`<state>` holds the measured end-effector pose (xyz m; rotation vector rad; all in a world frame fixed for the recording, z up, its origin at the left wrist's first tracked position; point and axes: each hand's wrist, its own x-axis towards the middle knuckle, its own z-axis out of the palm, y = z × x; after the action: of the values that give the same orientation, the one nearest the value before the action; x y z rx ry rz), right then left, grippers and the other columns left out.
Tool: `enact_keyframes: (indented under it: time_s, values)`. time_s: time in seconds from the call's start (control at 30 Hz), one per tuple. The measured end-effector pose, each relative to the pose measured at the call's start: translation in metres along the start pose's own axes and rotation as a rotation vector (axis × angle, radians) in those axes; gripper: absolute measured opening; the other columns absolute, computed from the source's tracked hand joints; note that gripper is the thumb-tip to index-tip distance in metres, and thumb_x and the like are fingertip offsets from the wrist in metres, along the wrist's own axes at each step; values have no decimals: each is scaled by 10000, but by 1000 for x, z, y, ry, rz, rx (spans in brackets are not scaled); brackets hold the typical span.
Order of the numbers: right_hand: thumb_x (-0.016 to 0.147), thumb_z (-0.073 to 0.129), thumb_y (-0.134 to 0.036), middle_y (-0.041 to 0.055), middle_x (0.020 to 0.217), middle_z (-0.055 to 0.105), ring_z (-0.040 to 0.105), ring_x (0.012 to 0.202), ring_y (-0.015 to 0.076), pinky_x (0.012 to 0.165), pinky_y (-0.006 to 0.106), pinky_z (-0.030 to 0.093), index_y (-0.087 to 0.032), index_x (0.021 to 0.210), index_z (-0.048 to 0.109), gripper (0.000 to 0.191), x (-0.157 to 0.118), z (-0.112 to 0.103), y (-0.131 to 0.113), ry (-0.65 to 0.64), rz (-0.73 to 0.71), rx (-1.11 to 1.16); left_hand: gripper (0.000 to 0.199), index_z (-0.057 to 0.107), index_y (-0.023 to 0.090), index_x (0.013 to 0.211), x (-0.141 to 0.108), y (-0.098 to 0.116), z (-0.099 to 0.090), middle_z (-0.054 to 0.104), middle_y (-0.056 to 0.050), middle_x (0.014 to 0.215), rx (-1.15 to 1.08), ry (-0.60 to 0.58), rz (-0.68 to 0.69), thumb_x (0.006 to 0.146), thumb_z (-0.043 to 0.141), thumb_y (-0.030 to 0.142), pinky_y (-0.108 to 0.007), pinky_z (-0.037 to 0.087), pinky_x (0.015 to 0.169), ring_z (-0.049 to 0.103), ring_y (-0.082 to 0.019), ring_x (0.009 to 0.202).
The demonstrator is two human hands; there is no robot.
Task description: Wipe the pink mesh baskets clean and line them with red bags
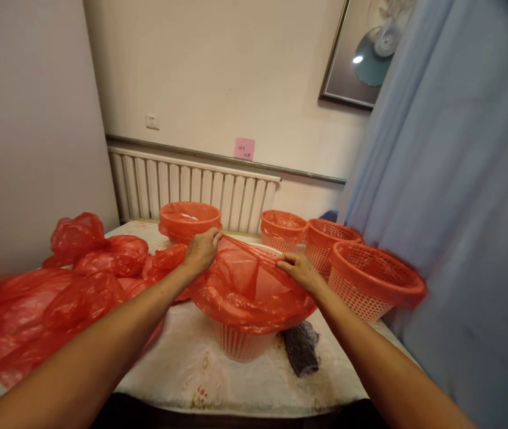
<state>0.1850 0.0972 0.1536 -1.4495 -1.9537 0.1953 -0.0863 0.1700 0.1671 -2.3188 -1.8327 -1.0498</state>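
Bag (254,310) seemed mid-fitting: your left hand (203,249) and right hand (301,271) pinched it, fingers closed, at basket's (240,345) far side; lowering seemed due.

Hands (202,251) pinch red bag (254,307) draped over basket (242,344); dark cloth (301,350) beside.

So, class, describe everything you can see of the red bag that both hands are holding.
The red bag looks like thin, shiny, see-through plastic, wrinkled in places. It lines the upright pale lattice basket in the middle of the table, its mouth open. At the front it hangs over the outside, covering the basket's upper part. Its far edge is stretched between the fingers of the left hand and right hand.
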Motion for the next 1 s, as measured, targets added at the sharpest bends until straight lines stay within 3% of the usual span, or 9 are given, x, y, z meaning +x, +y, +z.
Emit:
enact_keyframes:
  time_s: [0.23, 0.37, 0.67, 0.8, 1.0]
  values:
    - [846, 474, -259, 11, 674, 619, 496, 635, 133, 608, 231, 318, -164, 718, 643, 232, 38, 3, 38, 129, 92, -173, 288, 602, 155, 1096, 20, -10, 25, 651, -68, 1053, 36, -167, 33, 923, 530, 373, -395, 523, 803, 635, -193, 910]
    - [856, 492, -245, 35, 708, 657, 518, 648, 141, 602, 236, 301, -165, 752, 670, 221, 58, 16, 57, 105, 143, -278, 321, 572, 166, 1179, 39, -18, 43, 608, -86, 1187, 36, -234, 43, 906, 572, 335, -430, 533, 847, 620, -217, 1006]
    - [883, 475, -233, 72, 786, 689, 564, 717, 151, 609, 253, 291, -160, 778, 680, 242, 98, 36, 89, 36, 228, -378, 335, 564, 164, 1194, 76, -36, 81, 602, -87, 1198, -90, -367, -35, 904, 575, 333, -433, 536, 845, 619, -222, 1010]
    - [915, 497, -291, 39, 789, 655, 565, 718, 140, 652, 255, 371, -151, 784, 646, 243, 110, 38, 101, -2, 256, -353, 340, 576, 154, 1179, 83, -38, 88, 607, -73, 1188, -184, -436, -85, 899, 581, 347, -433, 537, 843, 619, -242, 1012]
    - [925, 550, -391, 35, 996, 630, 614, 848, 162, 763, 340, 521, -146, 1013, 615, 268, 121, 46, 117, -61, 288, -232, 334, 574, 157, 1180, 80, -36, 96, 607, -74, 1186, -355, -466, -130, 902, 577, 343, -425, 541, 834, 622, -234, 1001]
